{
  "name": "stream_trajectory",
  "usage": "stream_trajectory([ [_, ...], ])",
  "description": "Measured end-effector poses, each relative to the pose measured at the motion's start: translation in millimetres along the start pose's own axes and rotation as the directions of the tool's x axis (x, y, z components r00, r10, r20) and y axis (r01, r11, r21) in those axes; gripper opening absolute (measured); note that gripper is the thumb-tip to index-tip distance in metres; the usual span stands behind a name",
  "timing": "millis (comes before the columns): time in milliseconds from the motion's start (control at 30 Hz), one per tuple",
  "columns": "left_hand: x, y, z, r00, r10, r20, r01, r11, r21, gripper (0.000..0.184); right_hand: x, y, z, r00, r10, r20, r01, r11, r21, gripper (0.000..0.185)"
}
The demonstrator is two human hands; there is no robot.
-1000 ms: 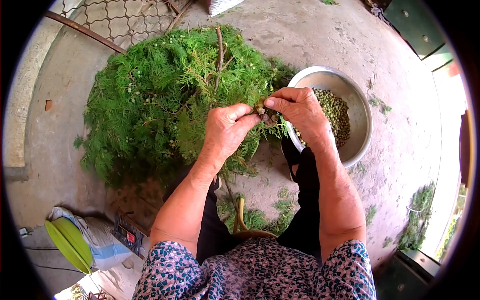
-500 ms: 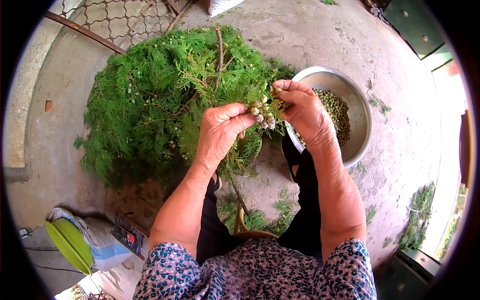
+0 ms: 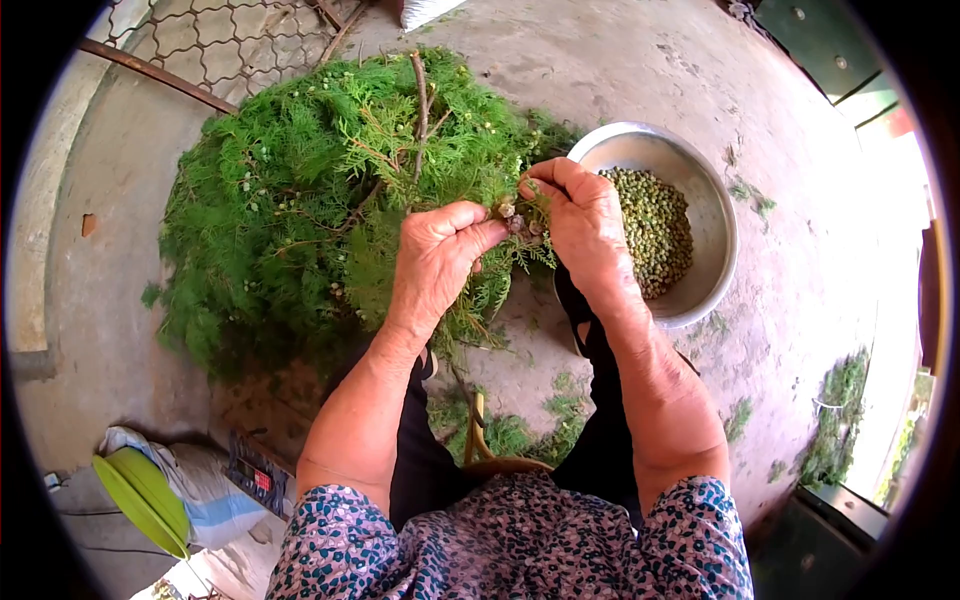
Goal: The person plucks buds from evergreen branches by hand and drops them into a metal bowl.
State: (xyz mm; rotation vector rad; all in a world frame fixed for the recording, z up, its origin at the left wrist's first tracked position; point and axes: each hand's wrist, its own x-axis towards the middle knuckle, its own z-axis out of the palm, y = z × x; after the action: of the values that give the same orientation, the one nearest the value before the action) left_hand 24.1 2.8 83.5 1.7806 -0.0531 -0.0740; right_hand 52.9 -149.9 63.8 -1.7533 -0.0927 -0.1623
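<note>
My left hand [image 3: 437,258] pinches a green sprig with a cluster of pale brownish cones [image 3: 515,220] at its fingertips. Just right of the cluster, my right hand [image 3: 585,215] has its thumb and forefinger pressed together; what lies between them is too small to make out. A large pile of green branches [image 3: 270,200] spreads behind and to the left of my hands. Beside my right hand stands a metal bowl [image 3: 715,245], partly filled with small round green cones [image 3: 655,230].
A wire mesh frame [image 3: 235,45] lies at the upper left, with a white sack [image 3: 425,10] at the top. At the lower left are a lime-green basin [image 3: 145,500] and another sack [image 3: 215,490]. Green scraps [image 3: 840,410] lie on the floor at right.
My right hand has moved slightly left and its fingers are nearer the cone cluster than half a second ago. The whole view has shifted slightly, and more of the bowl's contents shows.
</note>
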Motion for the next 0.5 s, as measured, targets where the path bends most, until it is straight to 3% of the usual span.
stream_trajectory([
  [33, 1, 1, 2, 1.000, -0.001, 0.008, 0.002, 1.000, -0.005, 0.013, 0, 1, 0, 0.993, -0.114, -0.031, 0.108, 0.982, -0.158, 0.009],
  [100, 0, 6, 5, 0.997, -0.081, 0.007, 0.082, 0.996, -0.048, 0.011, 2, -1, -6, 0.997, -0.062, -0.054, 0.055, 0.992, -0.117, 0.009],
  [167, -7, 11, 2, 0.998, -0.066, 0.001, 0.066, 0.998, -0.023, 0.008, 12, -15, -25, 0.924, 0.329, -0.196, -0.308, 0.942, 0.131, 0.010],
  [233, -9, 8, 0, 0.999, -0.051, -0.013, 0.050, 0.997, -0.059, 0.008, 23, 0, -58, 0.865, 0.438, -0.244, -0.318, 0.855, 0.409, 0.011],
  [333, -2, -5, -5, 1.000, 0.001, 0.022, 0.001, 0.995, -0.098, 0.012, 32, 36, -98, 0.766, 0.577, -0.282, -0.178, 0.613, 0.770, 0.016],
  [367, -2, -3, -5, 0.999, 0.006, 0.042, -0.001, 0.992, -0.124, 0.013, 35, 77, -124, 0.857, 0.376, -0.352, -0.244, 0.898, 0.367, 0.019],
  [400, -1, -4, -4, 0.999, 0.005, 0.043, 0.001, 0.992, -0.127, 0.013, 38, 117, -149, 0.902, 0.155, -0.402, -0.222, 0.967, -0.126, 0.024],
  [500, 0, -6, -1, 0.998, -0.014, 0.054, 0.023, 0.983, -0.183, 0.015, 26, 86, -153, 0.883, 0.245, -0.400, -0.364, 0.896, -0.256, 0.036],
])
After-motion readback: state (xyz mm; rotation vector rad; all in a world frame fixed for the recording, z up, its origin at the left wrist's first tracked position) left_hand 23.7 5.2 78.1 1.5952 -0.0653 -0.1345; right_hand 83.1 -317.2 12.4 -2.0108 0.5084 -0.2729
